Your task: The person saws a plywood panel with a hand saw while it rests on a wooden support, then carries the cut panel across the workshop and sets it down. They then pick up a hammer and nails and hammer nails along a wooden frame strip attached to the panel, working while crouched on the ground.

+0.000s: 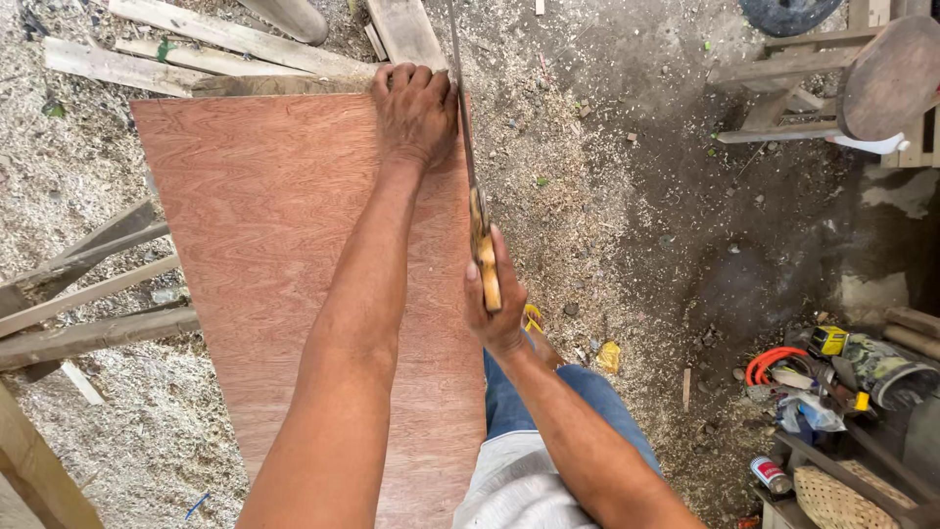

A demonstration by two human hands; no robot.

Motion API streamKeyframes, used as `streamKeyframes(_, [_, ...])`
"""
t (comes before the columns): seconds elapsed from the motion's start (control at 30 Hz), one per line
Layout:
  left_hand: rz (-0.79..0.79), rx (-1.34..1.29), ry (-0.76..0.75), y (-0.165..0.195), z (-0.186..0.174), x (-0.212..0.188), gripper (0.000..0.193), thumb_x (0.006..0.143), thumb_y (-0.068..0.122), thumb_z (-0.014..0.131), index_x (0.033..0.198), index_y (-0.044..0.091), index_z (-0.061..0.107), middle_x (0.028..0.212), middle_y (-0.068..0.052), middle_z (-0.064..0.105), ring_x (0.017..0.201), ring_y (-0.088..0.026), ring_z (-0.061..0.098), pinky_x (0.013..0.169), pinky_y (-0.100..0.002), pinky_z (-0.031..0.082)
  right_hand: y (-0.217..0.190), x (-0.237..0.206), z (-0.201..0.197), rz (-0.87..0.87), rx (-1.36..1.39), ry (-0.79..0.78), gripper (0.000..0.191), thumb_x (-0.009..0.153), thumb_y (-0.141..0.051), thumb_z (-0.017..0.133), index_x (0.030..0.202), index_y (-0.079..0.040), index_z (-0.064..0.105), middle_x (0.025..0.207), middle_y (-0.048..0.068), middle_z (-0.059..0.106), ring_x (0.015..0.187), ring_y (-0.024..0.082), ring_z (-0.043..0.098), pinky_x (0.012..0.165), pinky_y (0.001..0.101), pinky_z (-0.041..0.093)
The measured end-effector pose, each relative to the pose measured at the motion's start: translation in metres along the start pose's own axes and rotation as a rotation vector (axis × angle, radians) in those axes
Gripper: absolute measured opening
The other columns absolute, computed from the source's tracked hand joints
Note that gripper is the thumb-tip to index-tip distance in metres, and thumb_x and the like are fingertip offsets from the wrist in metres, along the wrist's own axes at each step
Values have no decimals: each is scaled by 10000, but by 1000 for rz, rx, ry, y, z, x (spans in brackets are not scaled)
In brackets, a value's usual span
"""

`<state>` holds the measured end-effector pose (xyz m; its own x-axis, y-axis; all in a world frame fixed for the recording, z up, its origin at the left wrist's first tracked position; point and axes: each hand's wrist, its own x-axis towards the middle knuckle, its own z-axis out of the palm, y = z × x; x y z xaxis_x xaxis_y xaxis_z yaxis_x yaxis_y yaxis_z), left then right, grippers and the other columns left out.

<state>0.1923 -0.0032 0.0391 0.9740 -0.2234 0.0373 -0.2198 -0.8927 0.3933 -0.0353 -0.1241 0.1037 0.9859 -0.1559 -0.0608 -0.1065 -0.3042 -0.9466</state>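
Observation:
A reddish-brown plywood sheet [264,255] lies flat on wooden supports in front of me. My left hand [415,110] presses down on its far right corner, fingers curled over the far edge. My right hand [493,299] grips the wooden handle of a hand saw [471,176]. The saw's thin blade runs away from me along the sheet's right edge, passing just right of my left hand. My knee in blue jeans [548,402] is beside the sheet's right edge.
Sawdust covers the ground. Loose planks [196,44] lie beyond the sheet, and trestle timbers [83,304] stick out at left. A wooden stool frame with a round top [886,78] stands far right. Tools, an orange cord and a can [813,392] lie at lower right.

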Motion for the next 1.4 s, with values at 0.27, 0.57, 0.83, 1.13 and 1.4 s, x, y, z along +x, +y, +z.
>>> streamKeyframes(0.27, [-10,-16,5,61,-10,-10,401,1103,379,406,1029,132,713,941,-55,648,1051,-239,561,1073,-502,283,-13,-22,-54,-132,-63,18,560,1066,-133,570,1565,32,377,1069,124,719,820,126,686,746,271,584])
streamKeyframes(0.57, [-10,-22,14,101,-23,-17,378,1082,372,423,1018,137,712,975,-53,653,1066,-235,552,1062,-493,275,-34,-62,-108,16,35,-112,732,991,-82,618,1628,11,271,793,0,636,653,57,579,629,232,525])
streamKeyframes(0.83, [-19,-25,-20,148,-36,-21,392,1094,386,426,974,147,713,955,-50,644,1037,-233,547,1053,-491,276,-41,-22,-136,54,13,-84,692,1029,-29,583,1648,-5,276,974,49,695,710,65,610,652,218,541])
streamKeyframes(1.13, [11,-20,25,197,-48,-21,384,1091,389,454,984,146,731,1013,-54,686,1082,-235,558,1074,-501,273,-102,-61,-205,-126,-61,-64,651,1027,-33,540,1622,18,282,1406,207,650,1120,224,725,924,306,576])
streamKeyframes(1.4, [8,-9,8,235,-56,-20,372,1094,377,476,1002,124,733,999,-60,675,1078,-242,557,1072,-502,278,-108,-53,-242,-21,-23,-54,608,1032,-36,568,1594,26,343,1388,197,674,1093,193,723,912,285,583])
